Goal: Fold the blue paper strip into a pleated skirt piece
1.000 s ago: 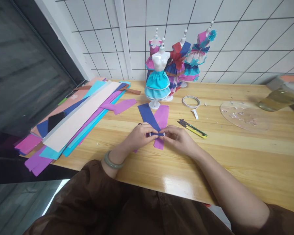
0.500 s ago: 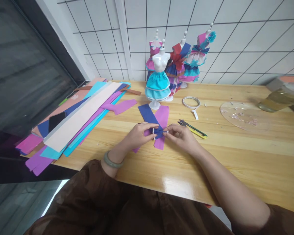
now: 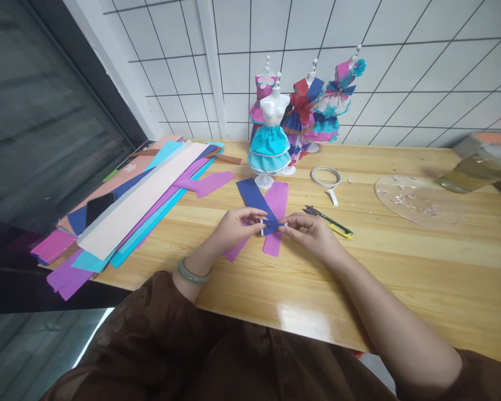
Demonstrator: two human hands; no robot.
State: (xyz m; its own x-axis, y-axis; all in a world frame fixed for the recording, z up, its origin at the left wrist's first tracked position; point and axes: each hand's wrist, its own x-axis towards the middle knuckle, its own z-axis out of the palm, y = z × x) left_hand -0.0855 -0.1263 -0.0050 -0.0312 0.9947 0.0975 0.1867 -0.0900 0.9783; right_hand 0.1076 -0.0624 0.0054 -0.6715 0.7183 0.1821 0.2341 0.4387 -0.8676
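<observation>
My left hand [image 3: 237, 229] and my right hand [image 3: 311, 233] pinch opposite ends of a small folded piece of dark blue crepe paper [image 3: 272, 223]. It is gathered narrow between the fingertips, with bits of white at both ends. Beneath it on the table, a dark blue paper strip [image 3: 249, 194] and a purple paper strip [image 3: 279, 195] lie crossing each other. More purple paper shows under my left fingers. Just right of my right hand lie thread snips [image 3: 332, 223] with dark and yellow handles.
Behind the strips stands a white mini mannequin [image 3: 274, 108] in a turquoise tiered skirt, with several dressed ones behind it. Stacked paper strips [image 3: 142, 195] cover the left side. A tape roll [image 3: 325, 176], a clear plate [image 3: 413, 200] with small bits and a jar [image 3: 467, 170] are at right.
The dark blue piece between my fingers has been squeezed from a fanned, pleated shape into a narrower fold. Both hands keep their places, and the view has tilted slightly.
</observation>
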